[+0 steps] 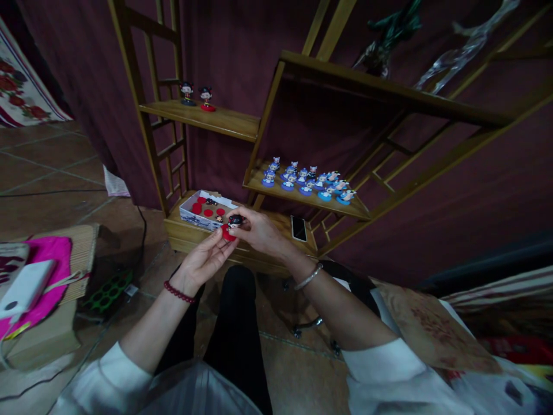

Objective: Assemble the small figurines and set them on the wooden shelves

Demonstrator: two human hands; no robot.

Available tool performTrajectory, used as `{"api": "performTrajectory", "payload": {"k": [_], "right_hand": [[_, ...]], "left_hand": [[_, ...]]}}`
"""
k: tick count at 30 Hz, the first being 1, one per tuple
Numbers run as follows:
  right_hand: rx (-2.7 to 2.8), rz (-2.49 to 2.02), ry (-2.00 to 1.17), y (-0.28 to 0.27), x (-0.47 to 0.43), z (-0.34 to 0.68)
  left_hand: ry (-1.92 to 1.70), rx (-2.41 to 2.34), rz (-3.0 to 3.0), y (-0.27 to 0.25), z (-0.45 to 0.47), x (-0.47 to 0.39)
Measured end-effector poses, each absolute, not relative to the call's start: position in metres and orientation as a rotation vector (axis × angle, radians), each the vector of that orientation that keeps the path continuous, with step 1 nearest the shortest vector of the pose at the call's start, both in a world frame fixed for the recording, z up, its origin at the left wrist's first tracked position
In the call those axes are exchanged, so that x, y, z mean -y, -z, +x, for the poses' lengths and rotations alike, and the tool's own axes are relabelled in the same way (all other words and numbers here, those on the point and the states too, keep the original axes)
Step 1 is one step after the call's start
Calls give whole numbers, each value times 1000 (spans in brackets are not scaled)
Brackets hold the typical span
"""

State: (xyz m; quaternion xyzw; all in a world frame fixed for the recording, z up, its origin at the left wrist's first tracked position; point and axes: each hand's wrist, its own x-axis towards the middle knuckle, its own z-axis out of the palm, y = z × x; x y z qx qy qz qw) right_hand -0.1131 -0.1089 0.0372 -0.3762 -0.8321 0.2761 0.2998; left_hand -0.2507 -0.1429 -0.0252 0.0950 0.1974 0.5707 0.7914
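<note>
A small black-haired figurine (235,221) is between my hands, above the near edge of an open box. My right hand (259,230) pinches its upper part between thumb and fingers. Below it, my left hand (209,257) grips the round red base (227,233). The cardboard box (190,218) stands on the low wooden cabinet and contains several red discs (208,212) and small figurine parts. On the upper left shelf, two similar figurines stand upright, one on a dark base (187,93) and one on a red base (207,99).
Several blue and purple figurines (306,185) stand in rows on the middle shelf (358,208). A phone (299,229) lies on the cabinet at right. Dark green and clear ornaments top the upper shelf (389,83). A side table at left holds a white device (28,288).
</note>
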Motion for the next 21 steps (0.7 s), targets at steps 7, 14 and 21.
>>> {"api": "performTrajectory", "payload": {"k": [7, 14, 21], "right_hand": [[2215, -1008, -662, -46, 106, -115], [2126, -1114, -644, -54, 98, -121], [2108, -1142, -527, -64, 90, -138]], "left_hand": [[-1234, -398, 237, 21, -250, 136], [-1328, -357, 278, 9, -250, 125], [-1334, -367, 313, -4, -265, 114]]}}
